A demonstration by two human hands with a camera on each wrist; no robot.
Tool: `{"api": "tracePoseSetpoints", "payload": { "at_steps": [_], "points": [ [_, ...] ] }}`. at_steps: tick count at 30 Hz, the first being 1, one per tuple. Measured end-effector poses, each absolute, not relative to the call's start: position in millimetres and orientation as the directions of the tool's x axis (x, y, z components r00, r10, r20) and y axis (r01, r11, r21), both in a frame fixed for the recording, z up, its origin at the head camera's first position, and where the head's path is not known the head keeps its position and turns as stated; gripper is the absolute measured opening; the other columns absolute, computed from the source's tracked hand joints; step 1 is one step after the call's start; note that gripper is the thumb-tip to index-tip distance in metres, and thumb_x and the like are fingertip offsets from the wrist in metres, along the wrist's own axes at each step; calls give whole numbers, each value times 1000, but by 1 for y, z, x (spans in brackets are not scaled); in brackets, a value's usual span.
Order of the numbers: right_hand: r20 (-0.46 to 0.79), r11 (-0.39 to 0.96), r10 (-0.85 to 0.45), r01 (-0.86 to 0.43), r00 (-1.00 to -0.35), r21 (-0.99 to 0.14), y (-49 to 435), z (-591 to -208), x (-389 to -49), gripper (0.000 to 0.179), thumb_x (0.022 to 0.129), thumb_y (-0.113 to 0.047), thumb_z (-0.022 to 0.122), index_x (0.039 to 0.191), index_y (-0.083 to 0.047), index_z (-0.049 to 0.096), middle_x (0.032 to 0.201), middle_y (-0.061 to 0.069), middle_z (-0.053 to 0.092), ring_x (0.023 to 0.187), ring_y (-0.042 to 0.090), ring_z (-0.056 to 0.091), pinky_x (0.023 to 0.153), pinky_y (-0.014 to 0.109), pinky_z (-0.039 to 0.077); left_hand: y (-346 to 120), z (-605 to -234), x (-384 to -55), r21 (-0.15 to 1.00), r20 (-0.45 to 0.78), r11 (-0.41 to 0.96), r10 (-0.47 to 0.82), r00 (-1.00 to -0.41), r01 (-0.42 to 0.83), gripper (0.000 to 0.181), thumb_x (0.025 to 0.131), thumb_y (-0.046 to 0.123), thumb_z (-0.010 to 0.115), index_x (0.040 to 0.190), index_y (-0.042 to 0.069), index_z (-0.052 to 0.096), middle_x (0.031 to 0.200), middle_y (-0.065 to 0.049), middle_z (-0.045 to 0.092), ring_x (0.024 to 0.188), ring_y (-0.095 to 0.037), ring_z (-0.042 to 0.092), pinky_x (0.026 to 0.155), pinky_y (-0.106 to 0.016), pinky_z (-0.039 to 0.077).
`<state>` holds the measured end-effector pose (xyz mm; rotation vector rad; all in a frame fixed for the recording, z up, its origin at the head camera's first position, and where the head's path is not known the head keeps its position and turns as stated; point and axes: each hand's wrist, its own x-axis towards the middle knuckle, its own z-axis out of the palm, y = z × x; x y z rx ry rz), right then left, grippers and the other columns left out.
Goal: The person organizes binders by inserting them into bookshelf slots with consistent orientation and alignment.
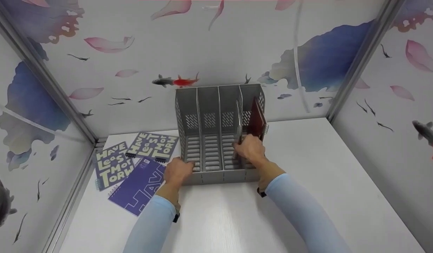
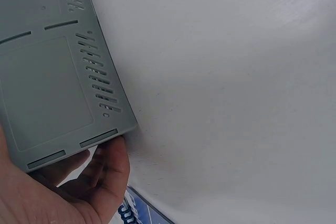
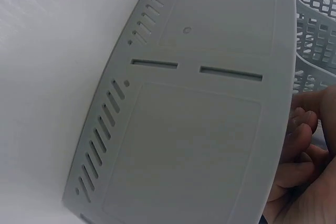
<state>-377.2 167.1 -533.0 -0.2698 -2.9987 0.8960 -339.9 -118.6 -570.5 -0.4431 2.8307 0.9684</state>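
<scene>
A grey file rack point(image 1: 212, 177) with upright dividers stands on the table against the back wall. My left hand point(image 1: 177, 171) grips its front left corner, thumb over the edge; in the left wrist view curled fingers point(image 2: 113, 169) lie against the rack's side. My right hand point(image 1: 252, 150) reaches over the low front wall into the right part, pinching the rightmost divider point(image 1: 239, 116). In the right wrist view, its fingers point(image 3: 299, 140) are curled behind the front wall, partly hidden. A dark red notebook point(image 1: 257, 119) stands tilted in the rightmost compartment, just beyond the right hand.
Left of the rack lie several overlapping spiral notebooks: a purple one point(image 1: 139, 184) in front, a patterned one point(image 1: 112, 165) at far left, another point(image 1: 155, 144) behind. White panels with fish and petal prints enclose the white table point(image 1: 220, 218) at the back and sides.
</scene>
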Motion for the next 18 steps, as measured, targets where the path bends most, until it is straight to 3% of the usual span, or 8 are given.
{"api": "tracePoseSetpoints", "payload": {
  "at_steps": [9,18],
  "points": [
    [-44,814,113,118,-993,-569,174,-534,-366,36,101,-46,77,81,-19,66,75,-5,60,70,16,57,58,34,42,-119,-569,-337,582,-214,749,-235,-948,-317,70,103,47,68,149,-4,64,142,-27,76,132,-48,73,107,-60,59],
    [-9,807,55,50,-998,-588,192,-530,-355,30,98,-28,72,71,-22,59,70,-8,55,67,16,52,58,33,38,-118,-568,-337,566,-221,762,-229,-948,-316,70,103,52,68,146,-3,66,140,-26,76,129,-47,74,104,-60,60]
  ]
}}
